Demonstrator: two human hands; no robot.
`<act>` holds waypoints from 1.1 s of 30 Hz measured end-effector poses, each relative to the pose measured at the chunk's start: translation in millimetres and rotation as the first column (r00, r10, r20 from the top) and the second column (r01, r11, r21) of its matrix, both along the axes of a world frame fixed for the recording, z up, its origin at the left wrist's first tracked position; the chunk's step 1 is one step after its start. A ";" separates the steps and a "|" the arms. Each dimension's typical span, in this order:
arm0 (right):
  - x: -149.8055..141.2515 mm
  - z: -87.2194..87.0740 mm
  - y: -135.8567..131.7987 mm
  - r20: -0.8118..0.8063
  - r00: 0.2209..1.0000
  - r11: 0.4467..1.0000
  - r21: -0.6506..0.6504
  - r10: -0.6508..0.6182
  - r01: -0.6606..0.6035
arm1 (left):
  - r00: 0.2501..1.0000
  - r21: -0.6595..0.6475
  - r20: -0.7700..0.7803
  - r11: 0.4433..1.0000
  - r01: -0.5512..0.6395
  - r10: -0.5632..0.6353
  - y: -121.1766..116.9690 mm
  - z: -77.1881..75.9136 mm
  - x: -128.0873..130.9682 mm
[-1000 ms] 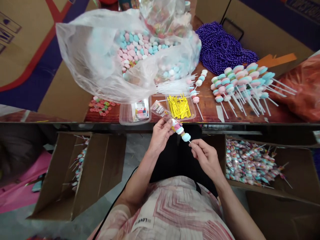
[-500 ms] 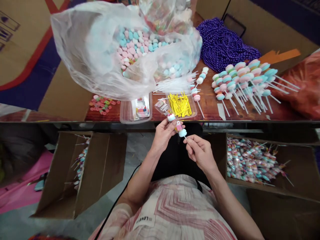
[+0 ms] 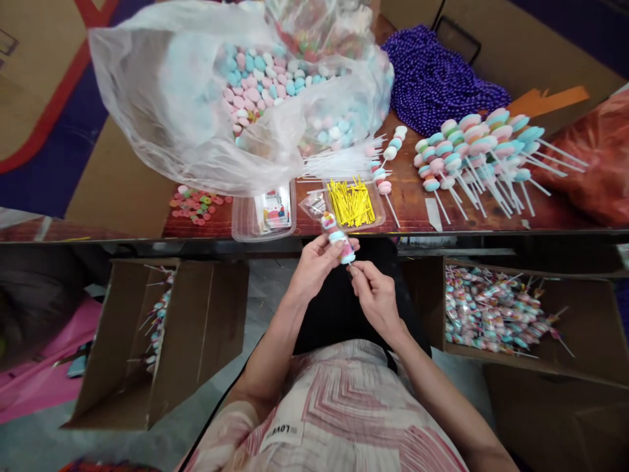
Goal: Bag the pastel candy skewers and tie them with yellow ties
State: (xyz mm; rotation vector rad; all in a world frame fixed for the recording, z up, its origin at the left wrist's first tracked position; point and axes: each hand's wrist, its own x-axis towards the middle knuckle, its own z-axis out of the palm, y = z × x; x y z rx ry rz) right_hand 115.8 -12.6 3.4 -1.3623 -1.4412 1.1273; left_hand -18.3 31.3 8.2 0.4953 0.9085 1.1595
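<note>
My left hand [image 3: 314, 263] is closed around a candy skewer [image 3: 347, 254] of pale blue and pink pieces. A clear printed wrapper [image 3: 328, 220] extends from the skewer toward the table edge, its far end flared. Pinched in the fingers of my right hand [image 3: 376, 294] is the white stick at the skewer's lower end. Just beyond the hands, a plastic tray of yellow twist ties [image 3: 351, 202] sits beside a clear tray [image 3: 239, 233] holding printed wrappers [image 3: 275, 211].
A large plastic bag of candies [image 3: 171, 98] stands behind white sticks [image 3: 334, 164]. Unwrapped candy skewers [image 3: 472, 154] lie at right, near purple cord [image 3: 442, 85]. Loose ring candies [image 3: 199, 206] lie at left. Below, cardboard boxes hold wrapped skewers [image 3: 491, 311].
The skewer sits further up inside the wrapper, with its candies closer to my left fingers. My right hand has moved left and slightly up, nearer my left hand.
</note>
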 end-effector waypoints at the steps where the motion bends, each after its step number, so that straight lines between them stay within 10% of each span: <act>1: 1.7 1.5 -0.5 -0.028 1.000 0.999 -0.032 0.011 -0.011 | 1.000 -0.005 0.012 1.000 -0.024 0.024 1.7 1.5 -3.4; 8: 12.3 9.7 2.9 -0.580 0.812 0.867 -0.436 -0.063 -0.244 | 0.980 -0.041 0.119 0.987 -0.154 0.158 4.8 -1.0 -2.1; 16: 3.6 6.3 12.0 -0.768 0.610 0.780 -0.497 -0.193 -0.379 | 0.990 -0.019 0.130 0.998 -0.061 0.063 -3.4 -6.5 7.2; 26: -12.9 -2.7 12.8 -0.254 0.965 0.991 -0.127 -0.063 0.031 | 0.999 -0.032 0.038 0.999 -0.026 0.027 -8.6 -9.7 7.5; 33: 3.2 -0.6 -6.2 0.061 0.992 0.989 -0.098 0.115 -0.109 | 0.994 -0.026 0.044 0.994 -0.104 0.105 -4.1 -2.8 -1.4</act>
